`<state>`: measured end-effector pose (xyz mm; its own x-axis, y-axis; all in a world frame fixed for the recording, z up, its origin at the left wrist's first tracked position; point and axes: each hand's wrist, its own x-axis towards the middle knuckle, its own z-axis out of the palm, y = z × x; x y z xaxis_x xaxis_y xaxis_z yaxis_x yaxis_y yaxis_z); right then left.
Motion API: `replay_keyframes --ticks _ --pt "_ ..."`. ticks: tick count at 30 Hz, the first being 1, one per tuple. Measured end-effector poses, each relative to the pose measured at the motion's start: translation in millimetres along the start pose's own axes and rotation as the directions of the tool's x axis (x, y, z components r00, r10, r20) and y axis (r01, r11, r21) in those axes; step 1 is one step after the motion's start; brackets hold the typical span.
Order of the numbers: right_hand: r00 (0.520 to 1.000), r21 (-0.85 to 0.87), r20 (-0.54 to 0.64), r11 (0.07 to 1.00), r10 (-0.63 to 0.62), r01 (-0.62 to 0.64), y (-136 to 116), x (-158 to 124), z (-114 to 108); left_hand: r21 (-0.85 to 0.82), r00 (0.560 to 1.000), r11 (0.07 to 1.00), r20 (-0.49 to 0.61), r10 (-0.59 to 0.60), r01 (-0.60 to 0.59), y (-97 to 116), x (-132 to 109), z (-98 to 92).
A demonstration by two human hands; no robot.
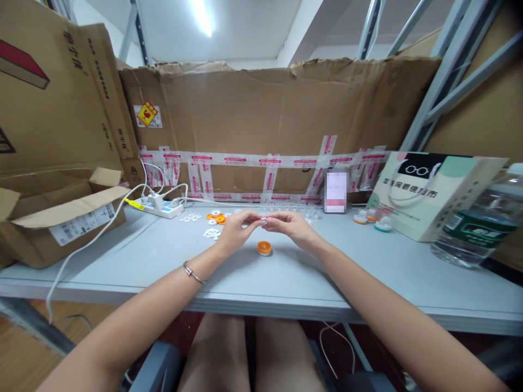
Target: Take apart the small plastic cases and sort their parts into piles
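Observation:
Both my hands meet above the grey table (286,283), fingertips pinched together on a small clear-white part (263,220). My left hand (237,228) and my right hand (292,226) each grip a side of it. Just below them an orange round cap (264,247) rests on the table. A silver bracelet (193,273) circles my left wrist. Behind the hands lie loose white discs (211,233) and orange rings (216,217).
A white power strip (157,206) with cables sits at back left beside an open cardboard box (61,218). A phone (336,190) leans on the taped cardboard wall. At right stand a paper bag (433,193), a water bottle (478,223) and small coloured caps (371,218).

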<state>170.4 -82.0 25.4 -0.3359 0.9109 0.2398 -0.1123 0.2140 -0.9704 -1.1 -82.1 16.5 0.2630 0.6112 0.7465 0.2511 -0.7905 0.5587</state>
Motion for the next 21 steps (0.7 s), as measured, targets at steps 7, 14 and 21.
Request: replay_keyframes --ticks 7,14,21 --pt "0.992 0.053 -0.107 0.996 0.073 -0.067 0 -2 11 0.335 0.984 0.926 0.017 0.179 -0.174 -3 0 -3.2" --pt "0.989 0.041 -0.131 0.997 0.075 -0.070 -1 -3 11 0.511 0.949 0.800 0.134 0.287 -0.314 2 -4 -1.9" --pt "0.994 -0.019 -0.101 0.999 0.046 -0.048 -3 -6 12 0.522 0.940 0.782 0.186 0.286 -0.341 3 -4 -0.6"
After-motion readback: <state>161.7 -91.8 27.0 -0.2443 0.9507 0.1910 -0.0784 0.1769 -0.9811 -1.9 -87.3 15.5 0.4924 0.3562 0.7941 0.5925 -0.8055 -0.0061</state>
